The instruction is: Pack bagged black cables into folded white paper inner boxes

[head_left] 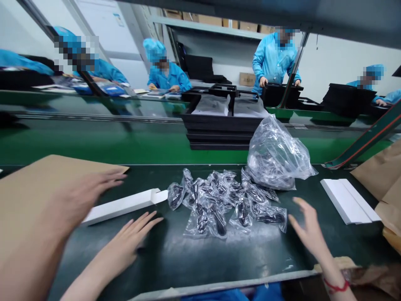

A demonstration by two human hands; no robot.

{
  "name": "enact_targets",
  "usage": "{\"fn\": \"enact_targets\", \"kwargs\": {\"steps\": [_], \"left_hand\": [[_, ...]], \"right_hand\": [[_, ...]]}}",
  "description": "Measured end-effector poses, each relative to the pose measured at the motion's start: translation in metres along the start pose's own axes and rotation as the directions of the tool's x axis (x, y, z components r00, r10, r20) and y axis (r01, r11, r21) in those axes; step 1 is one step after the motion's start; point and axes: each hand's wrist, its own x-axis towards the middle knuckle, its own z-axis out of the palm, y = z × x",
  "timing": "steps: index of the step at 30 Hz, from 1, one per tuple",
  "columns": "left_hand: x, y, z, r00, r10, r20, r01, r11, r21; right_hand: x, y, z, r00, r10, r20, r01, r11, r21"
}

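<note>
My left hand (120,246) is held low over the green work surface with its fingers stretched out, holding nothing. Just behind it lies a long, narrow white box (123,205), its end flap pointing right. My right hand (308,228), a red cord at its wrist, is open beside a pile of small clear bags with black coiled cables (219,194). Its fingertips are near the rightmost bagged cable (272,216); no contact is plain. Another person's hand (84,192) reaches in from the left, blurred, over the far-left end of the white box.
A large clear plastic bag (275,156) stands behind the pile. Flat white boxes (350,201) lie at right, near brown paper (380,179). Cardboard (37,175) covers the left. Stacked black trays (219,129) stand behind; several people in blue work across the line.
</note>
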Motion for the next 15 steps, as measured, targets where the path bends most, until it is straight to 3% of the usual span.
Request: {"fn": "enact_targets", "kwargs": {"steps": [2,3,6,8,11,15], "left_hand": [[0.008,0.001,0.001,1.000,0.010,0.018,-0.011,0.999,0.047],[0.013,0.003,0.000,0.999,0.002,-0.036,0.000,0.998,0.070],[0.030,0.008,-0.006,0.967,-0.026,-0.253,0.055,0.993,0.108],[0.043,0.008,-0.011,0.949,-0.060,-0.311,0.094,0.991,0.093],[0.063,0.001,-0.017,0.950,-0.157,-0.272,0.170,0.985,0.025],[0.081,-0.008,-0.029,0.940,-0.258,-0.223,0.244,0.966,-0.090]], "right_hand": [[-0.002,-0.027,0.018,0.985,-0.086,0.152,0.077,0.995,0.065],[-0.002,-0.035,0.024,0.974,-0.102,0.201,0.086,0.992,0.088],[0.001,-0.048,0.036,0.968,-0.065,0.240,0.033,0.990,0.137],[0.003,-0.050,0.037,0.972,-0.019,0.232,-0.025,0.982,0.187],[0.003,-0.049,0.030,0.971,0.046,0.235,-0.120,0.943,0.311],[-0.006,-0.046,0.009,0.962,0.142,0.233,-0.245,0.825,0.510]]}}
